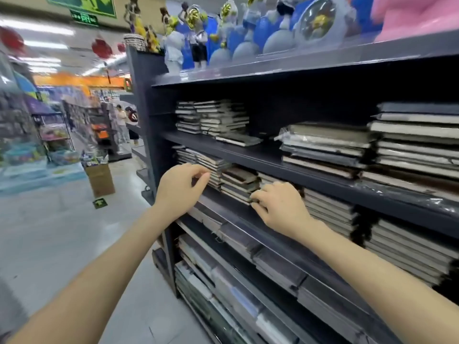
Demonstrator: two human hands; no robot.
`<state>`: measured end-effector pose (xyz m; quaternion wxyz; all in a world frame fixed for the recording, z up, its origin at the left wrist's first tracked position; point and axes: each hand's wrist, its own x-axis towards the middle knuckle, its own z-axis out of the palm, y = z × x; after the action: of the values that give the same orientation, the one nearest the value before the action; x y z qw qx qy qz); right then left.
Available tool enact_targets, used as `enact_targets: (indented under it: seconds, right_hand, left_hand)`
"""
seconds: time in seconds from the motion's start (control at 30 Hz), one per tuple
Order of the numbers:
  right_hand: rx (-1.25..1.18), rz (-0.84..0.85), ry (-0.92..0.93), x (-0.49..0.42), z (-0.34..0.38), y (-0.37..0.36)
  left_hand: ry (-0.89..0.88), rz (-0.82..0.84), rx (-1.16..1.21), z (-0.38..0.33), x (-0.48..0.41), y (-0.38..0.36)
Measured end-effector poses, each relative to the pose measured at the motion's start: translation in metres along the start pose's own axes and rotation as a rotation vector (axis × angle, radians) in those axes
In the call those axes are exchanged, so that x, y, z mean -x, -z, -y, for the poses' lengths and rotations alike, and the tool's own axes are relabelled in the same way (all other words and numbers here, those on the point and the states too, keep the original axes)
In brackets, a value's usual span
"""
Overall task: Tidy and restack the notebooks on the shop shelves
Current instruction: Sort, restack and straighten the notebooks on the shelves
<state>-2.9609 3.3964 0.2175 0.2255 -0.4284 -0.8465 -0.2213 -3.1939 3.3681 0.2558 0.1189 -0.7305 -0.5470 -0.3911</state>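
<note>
Two bare forearms enter from the bottom edge, left and right, both reaching for the same shelf.

Left hand (181,187): fingers bent, tips at the front of the end stack (212,167) of notebooks, nearest the end of the shelf unit. Thumb hidden; cannot tell whether it pinches a notebook or only touches.

Right hand (280,207): fingers curled, tips against the lower front corner of the middle stack (238,183), just beside the end stack. Motion blur; grip or mere contact cannot be told.

Both stacks sit on the shelf board (223,207) below the hands. More stacks (330,207) run along it to the right, partly behind the right hand.

One shelf up: a small uneven pile (213,117) at the left with one notebook (238,139) lying loose at its foot, and taller piles (323,145) to the right, some in clear wrap.

Below: lower shelves (273,264) packed with flat rows of notebooks.

Top of the unit: a row of figurines (198,40).

Aisle floor to the left: a cardboard box (100,178). Farther down the aisle, two people (121,120) stand.
</note>
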Motion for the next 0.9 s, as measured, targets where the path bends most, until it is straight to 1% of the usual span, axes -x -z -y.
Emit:
enact_targets:
  seconds: [0.17, 0.3, 0.53, 0.67, 0.77, 0.83, 0.9]
  right_hand:
    - [-0.033, -0.03, -0.038, -0.09, -0.016, -0.037]
    - [-0.032, -0.007, -0.197, -0.15, -0.04, -0.064]
    - [0.042, 0.24, -0.483, -0.248, -0.093, -0.119]
    - [-0.085, 0.457, -0.592, -0.292, -0.122, -0.15]
    - [-0.1, 0.58, -0.634, -0.314, -0.132, -0.163]
    - [-0.132, 0.601, -0.683, -0.32, -0.132, -0.168]
    - [-0.17, 0.548, -0.734, -0.323, -0.13, -0.17]
  left_hand:
    - [-0.023, -0.003, -0.043, 0.057, -0.062, -0.033]
    - [-0.034, 0.013, 0.008, 0.1, -0.107, -0.067]
    - [-0.082, 0.045, 0.079, 0.165, -0.189, -0.133]
    - [-0.187, 0.064, 0.138, 0.199, -0.243, -0.171]
    - [-0.281, 0.058, 0.181, 0.225, -0.28, -0.195]
    - [-0.344, 0.026, 0.205, 0.242, -0.301, -0.209]
    - [-0.368, 0.001, 0.234, 0.259, -0.32, -0.221]
